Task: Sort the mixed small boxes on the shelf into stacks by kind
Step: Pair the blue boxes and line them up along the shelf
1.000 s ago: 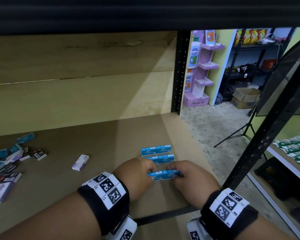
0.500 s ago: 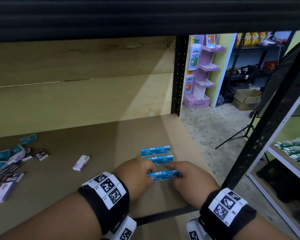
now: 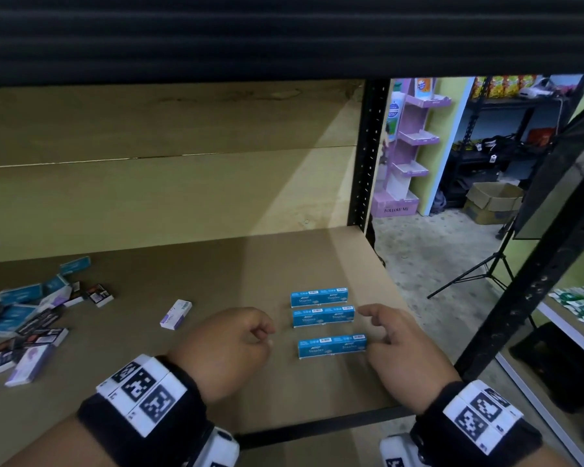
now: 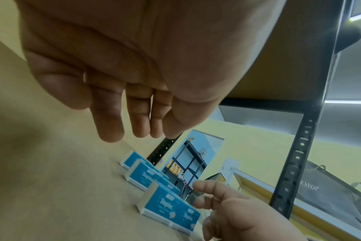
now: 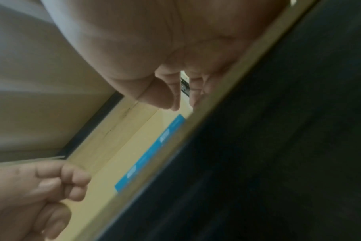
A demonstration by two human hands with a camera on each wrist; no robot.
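Three blue staple boxes lie in a row on the shelf board: far, middle, near. They also show in the left wrist view, with the near box closest. My left hand hovers just left of the row, its fingers hanging loose and holding nothing. My right hand is at the near box's right end, fingers relaxed; whether they touch it I cannot tell. The right wrist view shows a blue box past my right hand's fingertips.
A jumbled pile of mixed small boxes lies at the shelf's far left. One white-and-purple box lies alone between the pile and my left hand. Black uprights stand at the back right and front right.
Both hands were pinching the near blue box by its ends. They have let go and drawn apart, and the box lies on the shelf in front of the other two.
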